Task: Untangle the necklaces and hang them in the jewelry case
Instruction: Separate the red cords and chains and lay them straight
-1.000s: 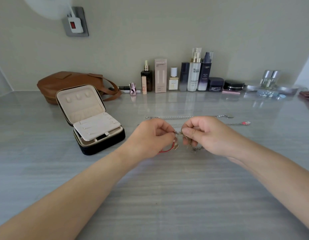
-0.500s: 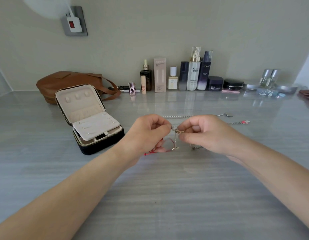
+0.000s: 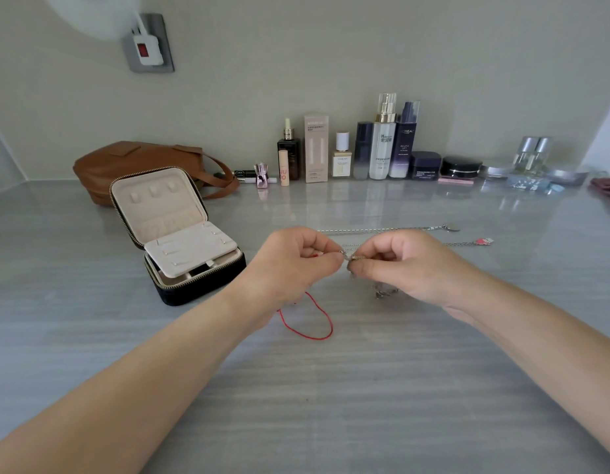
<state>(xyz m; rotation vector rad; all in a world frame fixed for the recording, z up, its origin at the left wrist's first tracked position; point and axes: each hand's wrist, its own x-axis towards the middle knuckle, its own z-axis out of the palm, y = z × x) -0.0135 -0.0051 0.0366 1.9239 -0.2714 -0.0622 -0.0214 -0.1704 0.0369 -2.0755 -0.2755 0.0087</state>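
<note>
Head view: left hand (image 3: 290, 265) and right hand (image 3: 409, 265) pinch the tangle (image 3: 353, 257); a hard pull could tighten it.

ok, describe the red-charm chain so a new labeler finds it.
From the cosmetics row along the back wall, come forward to two chains on the table beyond the right hand. It is the nearer chain, ending at right in a red charm; the farther chain ends in a silver disc.
</note>
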